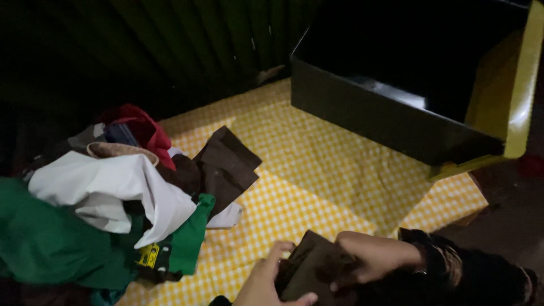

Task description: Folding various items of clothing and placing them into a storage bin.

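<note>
Green cloth [45, 243] sits far left at the bottom of the clothes heap [113, 198], w/ a white garment [113, 187] draped over it, a red piece [141, 127] up top and a dark brown cloth [224, 167] spilling off the heap's right side onto the yellow checked sheet [317, 164].

Moving right along the bottom edge we see our left hand [266, 280]: fingers partly curled, thumb up, gripping the left edge of a small brown cloth [309, 263]. Not a tight fist, more a loose pinch, approx half closed. That cloth is held just above the sheet, near the bottom of the view, well apart from the heap.

Right hand [368, 258] next, coming in from a dark sleeve [453, 266]. It lies over the right side of the same brown cloth, fingers bent down onto it and pressing or clasping; fingertips are in shadow so we can't tell exactly how they wrap.

We judge the step as folding or squaring up this one piece between both hands. Next move, in our view, calls for keeping both edges lined up while it's flattened, since the fabric looks limp.

Far right, up top: a black bin [391, 122] w/ a yellow lid [518, 85], open, resting on the sheet.
</note>
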